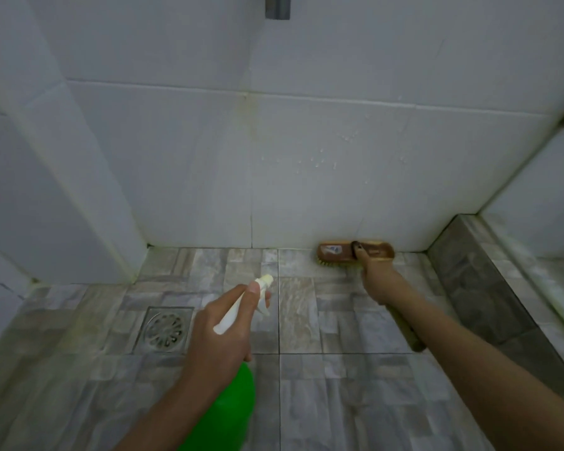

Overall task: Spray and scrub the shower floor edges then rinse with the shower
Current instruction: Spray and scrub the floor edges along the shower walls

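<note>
While the scrub brush is pressed into the seam between shower floor and wall, just ahead of the right hand, its handle is gripped with one finger laid over the head. The spray bottle is clasped in the left hand, nozzle aimed forward, the drain just to its left. Short, firm strokes are best kept along the grout, spray laid ahead of the bristles

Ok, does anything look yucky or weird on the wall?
Yes. On the back wall, a yellowish stain follows the tile seam, droplets cling above the brush, and dark grime sits in the bottom left corner.
</note>
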{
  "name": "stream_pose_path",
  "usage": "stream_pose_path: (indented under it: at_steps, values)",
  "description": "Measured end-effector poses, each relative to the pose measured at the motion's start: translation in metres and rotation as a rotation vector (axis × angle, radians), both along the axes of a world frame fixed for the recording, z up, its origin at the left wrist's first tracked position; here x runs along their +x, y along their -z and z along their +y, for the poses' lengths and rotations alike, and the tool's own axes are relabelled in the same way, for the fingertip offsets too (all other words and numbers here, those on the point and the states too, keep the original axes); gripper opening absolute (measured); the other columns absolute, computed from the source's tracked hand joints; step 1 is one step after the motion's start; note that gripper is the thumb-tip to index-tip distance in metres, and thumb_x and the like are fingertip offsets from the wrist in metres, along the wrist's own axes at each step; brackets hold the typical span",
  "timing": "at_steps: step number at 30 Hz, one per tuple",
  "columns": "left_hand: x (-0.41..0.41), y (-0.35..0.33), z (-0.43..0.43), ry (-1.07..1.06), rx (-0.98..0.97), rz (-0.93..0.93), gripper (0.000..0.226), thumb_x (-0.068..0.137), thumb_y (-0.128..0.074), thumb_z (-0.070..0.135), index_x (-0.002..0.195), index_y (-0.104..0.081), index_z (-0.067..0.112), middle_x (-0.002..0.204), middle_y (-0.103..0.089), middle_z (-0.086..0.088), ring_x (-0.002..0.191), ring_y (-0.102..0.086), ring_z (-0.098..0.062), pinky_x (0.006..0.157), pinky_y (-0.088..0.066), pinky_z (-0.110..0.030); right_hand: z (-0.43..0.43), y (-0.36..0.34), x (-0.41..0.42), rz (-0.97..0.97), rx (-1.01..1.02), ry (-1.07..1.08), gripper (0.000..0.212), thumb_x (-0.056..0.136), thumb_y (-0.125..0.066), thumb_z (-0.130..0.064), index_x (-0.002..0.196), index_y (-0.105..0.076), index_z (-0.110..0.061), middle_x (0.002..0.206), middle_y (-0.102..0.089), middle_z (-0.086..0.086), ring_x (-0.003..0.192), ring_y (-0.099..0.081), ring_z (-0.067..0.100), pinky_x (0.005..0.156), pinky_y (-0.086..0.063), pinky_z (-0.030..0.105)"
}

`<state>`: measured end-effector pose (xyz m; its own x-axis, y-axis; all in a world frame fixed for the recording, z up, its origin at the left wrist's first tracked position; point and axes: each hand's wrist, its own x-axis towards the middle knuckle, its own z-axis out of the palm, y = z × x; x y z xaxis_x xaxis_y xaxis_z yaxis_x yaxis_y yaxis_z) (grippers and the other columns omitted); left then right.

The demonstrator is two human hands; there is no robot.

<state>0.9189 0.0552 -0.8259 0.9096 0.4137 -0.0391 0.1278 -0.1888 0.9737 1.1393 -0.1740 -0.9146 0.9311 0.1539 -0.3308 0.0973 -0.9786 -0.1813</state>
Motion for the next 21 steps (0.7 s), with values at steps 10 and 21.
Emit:
stream_pose_path:
  at_steps: [10,21]
  values:
    - [0.011,0.010,-0.003,0.023,-0.013,-0.029,0.043,0.087,-0.045,0.051,0.088,-0.077,0.023,0.041,-0.052,0.003,0.037,-0.046,-0.012,0.051,-0.046,-0.014,-0.034,0.001,-0.006,-0.014,0.004,0.032,0.062,0.100,-0.035,-0.020,0.152,-0.002,-0.033,0.109,-0.062,0.015,0.078,-0.062,0.023,0.068,-0.056,0.036]
    - [0.021,0.006,-0.015,0.026,-0.019,-0.027,0.044,0.084,-0.044,0.051,0.091,-0.077,0.023,0.041,-0.056,0.007,0.037,-0.047,-0.010,0.042,-0.040,-0.014,-0.057,-0.001,0.003,-0.039,0.017,0.007,0.061,0.099,-0.038,-0.019,0.152,-0.010,-0.031,0.128,-0.051,0.025,0.096,-0.059,0.033,0.081,-0.052,0.036]
